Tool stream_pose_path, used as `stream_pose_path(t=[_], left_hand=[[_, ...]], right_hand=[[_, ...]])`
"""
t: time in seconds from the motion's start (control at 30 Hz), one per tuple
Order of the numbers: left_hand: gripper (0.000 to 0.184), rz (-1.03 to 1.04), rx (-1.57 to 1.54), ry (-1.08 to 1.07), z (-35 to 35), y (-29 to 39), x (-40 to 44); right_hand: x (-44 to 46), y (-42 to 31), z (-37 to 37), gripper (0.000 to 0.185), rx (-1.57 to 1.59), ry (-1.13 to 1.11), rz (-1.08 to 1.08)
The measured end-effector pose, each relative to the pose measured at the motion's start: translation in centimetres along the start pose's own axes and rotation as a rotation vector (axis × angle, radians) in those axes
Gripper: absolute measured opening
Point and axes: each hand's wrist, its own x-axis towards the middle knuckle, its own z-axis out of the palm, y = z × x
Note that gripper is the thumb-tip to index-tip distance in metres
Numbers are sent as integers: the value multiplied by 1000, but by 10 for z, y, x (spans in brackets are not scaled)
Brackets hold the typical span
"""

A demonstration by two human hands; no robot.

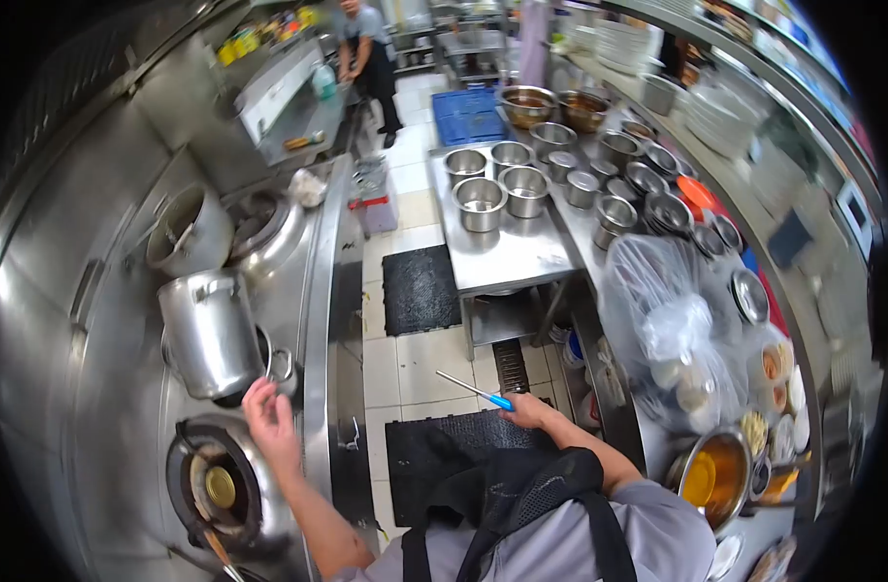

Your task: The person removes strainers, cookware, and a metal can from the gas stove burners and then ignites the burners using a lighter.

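Note:
My right hand (528, 410) is closed around the blue handle of a thin metal rod tool (473, 390), maybe a stick lighter; its kind is not certain. The rod points left over the floor. On the other side, my left hand (269, 417) is raised over the stove top with fingers loosely apart and nothing visible in it. Just beyond the fingertips are a tall steel stockpot (211, 335) and a small pot with a loop handle (283, 369); I cannot tell whether I touch them. Below and left of that hand sits a round burner (220, 485) with a brass-coloured centre.
A steel table (512, 254) carries several steel pots (480, 204). Along the right counter stand plastic bags (662, 320) and a bowl of orange liquid (710, 480). Black mats (419, 291) lie on the tiled floor. Another person (368, 63) stands at the far counter.

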Motion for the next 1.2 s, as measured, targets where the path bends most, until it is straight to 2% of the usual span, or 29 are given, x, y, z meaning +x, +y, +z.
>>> stream_pose_path(t=[0.07,0.13,0.2,0.27,0.33,0.4,0.43,0.57,0.67,0.7,0.8,0.87,1.0,1.07,1.1,1.13,1.17,1.2], left_hand=[[18,-11,35,4,15,-17,6],[19,-52,30,-11,23,-35,8],[20,-72,92,-47,25,-47,10],[19,-109,134,7,23,-66,9],[17,-222,114,27,14,-87,11],[16,-256,128,94,4,-102,18],[14,-309,143,93,-2,-115,23],[8,-399,145,77,-7,-128,58],[6,-346,111,37,4,-131,82],[6,-292,80,30,10,-121,91],[9,-246,112,-45,26,-125,98],[13,-241,115,-72,35,-125,96],[22,-386,65,-172,56,-134,79],[29,-518,-200,-191,78,-149,74],[44,-578,-337,-229,93,-162,71],[44,-563,-335,-231,112,-171,73],[52,-573,-409,-200,135,-174,75],[61,-585,-482,-173,155,-171,78]], right_hand=[[8,-12,-14,34,-47,-90,8],[22,-30,-29,34,15,-7,81],[53,-23,-25,31,-92,-10,31],[81,-32,-34,28,176,-78,220],[109,-53,-43,28,184,-94,176],[138,-89,-59,27,69,-168,169],[150,-110,-67,26,-45,-138,89],[207,-131,-65,29,32,-146,84],[231,-138,-55,32,41,-108,28],[235,-144,-56,33,44,-141,72],[240,-157,-59,33,24,-177,23],[249,-161,-65,32,36,-166,-13],[265,-174,-89,32,396,-56,-51],[267,-192,-111,29,666,26,-165],[265,-207,-128,33,745,48,-252],[261,-225,-146,38,820,70,-346],[254,-242,-162,38,822,78,-358],[246,-259,-175,43,899,119,-470]])
